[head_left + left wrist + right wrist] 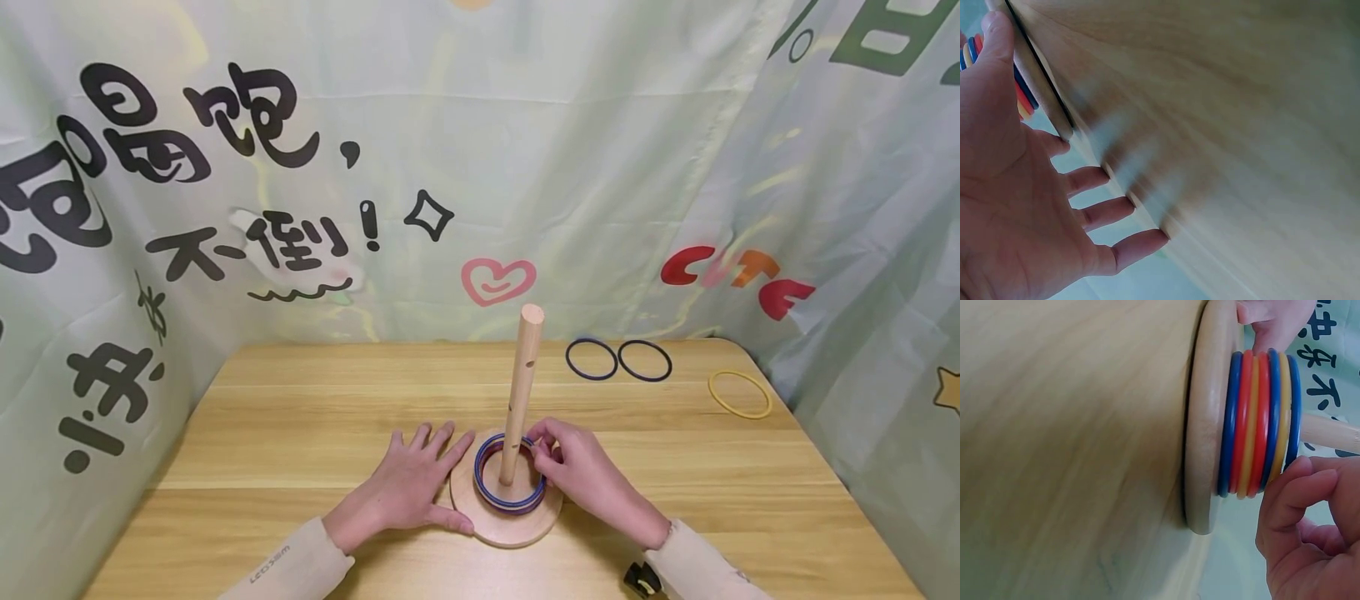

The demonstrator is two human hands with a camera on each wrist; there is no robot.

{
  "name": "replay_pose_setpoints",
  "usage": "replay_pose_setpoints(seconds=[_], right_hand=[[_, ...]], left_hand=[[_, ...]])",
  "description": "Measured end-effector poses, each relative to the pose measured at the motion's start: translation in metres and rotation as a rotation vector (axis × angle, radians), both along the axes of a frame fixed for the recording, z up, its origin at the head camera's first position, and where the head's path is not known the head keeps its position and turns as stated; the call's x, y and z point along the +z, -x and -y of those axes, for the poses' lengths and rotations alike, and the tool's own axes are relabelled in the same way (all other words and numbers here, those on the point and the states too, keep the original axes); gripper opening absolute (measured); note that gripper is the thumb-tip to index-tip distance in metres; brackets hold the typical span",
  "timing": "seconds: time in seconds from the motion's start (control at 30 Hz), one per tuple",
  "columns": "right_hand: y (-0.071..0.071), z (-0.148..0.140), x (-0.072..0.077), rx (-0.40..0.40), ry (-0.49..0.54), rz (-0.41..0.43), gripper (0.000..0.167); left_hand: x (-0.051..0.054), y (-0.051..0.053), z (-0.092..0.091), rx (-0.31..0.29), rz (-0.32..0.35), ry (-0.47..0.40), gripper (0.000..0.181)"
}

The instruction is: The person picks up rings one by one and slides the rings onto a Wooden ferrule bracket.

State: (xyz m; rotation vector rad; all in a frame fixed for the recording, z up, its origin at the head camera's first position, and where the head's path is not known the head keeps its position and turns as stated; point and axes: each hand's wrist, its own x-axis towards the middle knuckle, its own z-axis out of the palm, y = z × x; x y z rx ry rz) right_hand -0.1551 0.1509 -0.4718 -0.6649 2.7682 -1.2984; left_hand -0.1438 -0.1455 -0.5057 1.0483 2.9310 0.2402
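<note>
A round wooden base [510, 535] with an upright wooden post [524, 375] stands on the table. Several blue, red and yellow rings lie stacked around the post, plain to see in the right wrist view. The topmost is a blue ring [1295, 403], whose near edge my right hand [576, 460] pinches between thumb and fingers. My left hand [408, 485] rests beside the base with its fingers spread. Its thumb and index finger reach the base's left edge, and in the left wrist view the palm [1016, 206] holds no ring.
Toward the table's back right lie two dark blue rings, one ring [567, 364] next to another ring [670, 365]. Farther right is a yellow ring [711, 390]. A printed curtain [600, 183] hangs behind the wooden table [300, 400] and along both sides.
</note>
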Motion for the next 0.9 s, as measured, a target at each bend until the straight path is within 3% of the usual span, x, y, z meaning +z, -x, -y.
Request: replay_pose_setpoints(seconds=[0.37,0.63,0.9], right_hand=[[0.000,-0.003,-0.001,-0.034,-0.027,-0.008,0.011],[0.001,-0.013,-0.001,-0.067,0.047,-0.027,0.012],[0.006,-0.027,-0.001,-0.132,0.100,0.037,0.013]], left_hand=[[-0.003,0.001,0.000,0.005,0.005,0.004,0.126],[0.003,0.000,0.000,-0.001,0.014,0.004,0.125],[0.000,0.000,0.000,-0.001,0.010,0.001,0.125]])
